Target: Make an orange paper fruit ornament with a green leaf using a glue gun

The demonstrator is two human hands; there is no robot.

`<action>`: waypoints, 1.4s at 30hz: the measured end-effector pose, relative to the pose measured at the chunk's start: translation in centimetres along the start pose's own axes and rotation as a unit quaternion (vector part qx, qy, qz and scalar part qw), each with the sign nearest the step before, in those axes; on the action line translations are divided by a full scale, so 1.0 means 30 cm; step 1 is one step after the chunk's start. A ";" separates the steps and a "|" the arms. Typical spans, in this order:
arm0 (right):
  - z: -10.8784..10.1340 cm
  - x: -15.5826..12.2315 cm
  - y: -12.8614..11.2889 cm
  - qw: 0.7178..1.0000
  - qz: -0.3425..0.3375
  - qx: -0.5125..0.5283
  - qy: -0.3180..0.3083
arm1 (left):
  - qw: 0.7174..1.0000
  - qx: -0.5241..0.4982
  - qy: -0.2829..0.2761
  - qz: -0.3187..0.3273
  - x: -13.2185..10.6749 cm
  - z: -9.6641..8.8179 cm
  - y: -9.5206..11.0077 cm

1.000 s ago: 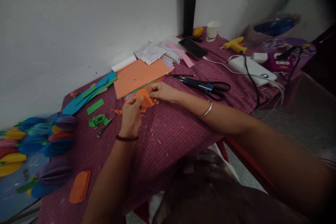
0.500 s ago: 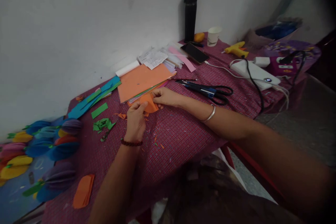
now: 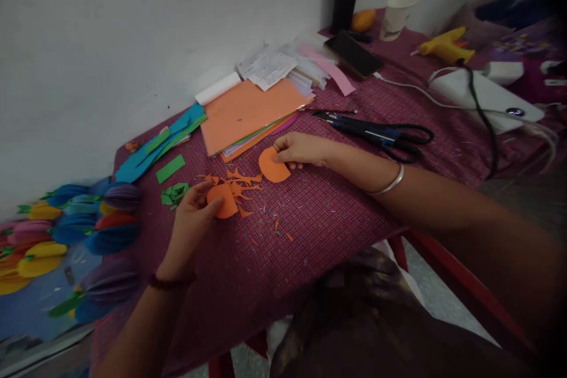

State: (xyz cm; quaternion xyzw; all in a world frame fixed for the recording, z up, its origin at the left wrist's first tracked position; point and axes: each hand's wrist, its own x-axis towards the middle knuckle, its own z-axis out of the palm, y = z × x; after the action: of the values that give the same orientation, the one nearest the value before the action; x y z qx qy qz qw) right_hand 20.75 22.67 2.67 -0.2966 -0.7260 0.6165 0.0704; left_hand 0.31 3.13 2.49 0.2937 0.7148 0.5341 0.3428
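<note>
Between the thumb and fingers of my left hand is an orange paper piece, rounded on one side. My right hand pinches a second orange piece, a rounded paper cutout, held just above the cloth. Pointed orange paper scraps lie between the two hands, close to the left piece. Behind my right hand rests a stack of coloured paper with an orange sheet on top. Scissors with dark handles lie beyond my right wrist.
Left of my hands are green scraps, a green strip and blue paper strips. Folded paper balls sit at the far left. A phone, paper cup, yellow glue gun and cabled white power bank stand farther right.
My hands have moved apart, each now with its own orange paper piece; before, they were together at orange paper. More orange scraps show on the cloth, and the view has shifted.
</note>
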 end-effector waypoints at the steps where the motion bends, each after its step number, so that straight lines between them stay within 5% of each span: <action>1: 0.001 0.001 0.001 1.000 0.000 0.003 -0.002 | 1.000 0.013 -0.008 0.000 -0.002 -0.007 -0.020; 6: -0.001 -0.013 -0.012 1.000 0.001 -0.013 -0.023 | 0.982 0.176 -0.025 0.067 -0.029 -0.054 -0.055; 8: -0.003 -0.034 -0.022 0.999 0.014 -0.029 -0.034 | 0.928 0.331 -0.003 0.170 -0.054 -0.068 -0.030; 11: -0.006 -0.073 -0.024 0.997 0.025 -0.055 -0.037 | 0.807 0.497 0.026 0.318 -0.103 -0.034 0.029; 14: -0.010 -0.099 -0.003 0.997 0.014 -0.062 -0.040 | 0.776 0.497 -0.053 0.385 -0.146 0.076 0.070; 18: -0.014 -0.106 0.035 0.997 -0.017 -0.074 -0.010 | 0.819 0.394 -0.190 0.371 -0.140 0.243 0.076; 22: -0.010 -0.117 0.047 0.992 -0.100 -0.072 0.034 | 0.935 0.189 -0.131 0.270 -0.055 0.318 0.077; 25: 0.001 -0.134 0.042 0.985 -0.154 -0.056 0.057 | 0.984 0.031 -0.140 0.109 0.004 0.333 0.081; 28: 0.005 -0.146 0.036 0.981 -0.180 -0.008 0.069 | 0.975 -0.069 -0.208 -0.045 0.023 0.343 0.073; 31: -0.006 -0.149 0.036 0.980 -0.151 0.127 0.004 | 0.958 -0.169 -0.201 -0.117 0.013 0.351 0.063; 35: -0.024 -0.150 0.044 0.967 -0.059 0.227 -0.100 | 0.937 -0.249 -0.194 -0.150 -0.005 0.356 0.055; 42: -0.011 -0.144 0.054 0.959 -0.021 0.245 -0.139 | 0.938 -0.257 -0.206 -0.111 -0.014 0.344 0.034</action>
State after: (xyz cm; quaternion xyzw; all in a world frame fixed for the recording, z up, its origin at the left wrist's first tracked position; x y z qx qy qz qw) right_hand 24.98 20.82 2.37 -0.1663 -0.5610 0.8093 0.0519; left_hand 8.90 8.87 1.56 0.2179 0.4949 0.5860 0.6034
